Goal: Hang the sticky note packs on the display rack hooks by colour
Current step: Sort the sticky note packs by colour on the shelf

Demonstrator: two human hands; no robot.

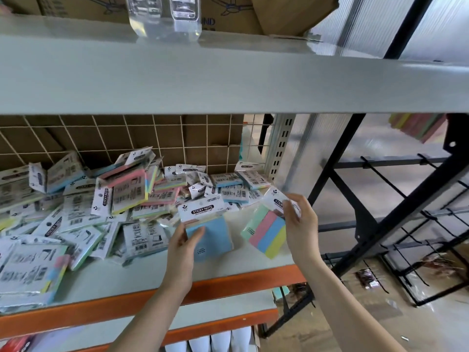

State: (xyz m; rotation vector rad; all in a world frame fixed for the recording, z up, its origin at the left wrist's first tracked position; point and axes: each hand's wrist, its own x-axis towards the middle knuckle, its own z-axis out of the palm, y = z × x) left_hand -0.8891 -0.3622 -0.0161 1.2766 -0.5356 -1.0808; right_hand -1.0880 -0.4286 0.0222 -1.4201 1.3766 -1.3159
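Note:
My left hand [183, 246] grips a blue sticky note pack [212, 233] by its left edge, its white "STICKY NOTE" header card up. My right hand [300, 224] pinches the white header of a striped pack [266, 231] with green, pink, blue and yellow bands, which hangs tilted over the shelf's right end. A heap of several more sticky note packs [83, 212] lies across the pale shelf [132, 278], most face down. The black display rack [396, 212] with its hooks [380, 176] stands to the right, and the hooks in view carry no packs.
A grey upper shelf [228, 82] juts out overhead with cardboard boxes [228, 13] and clear plastic packaging [165, 16] on it. A wire grid [152, 138] backs the lower shelf. Its front edge is orange [228, 283]. Small packets [368, 278] lie on the floor under the rack.

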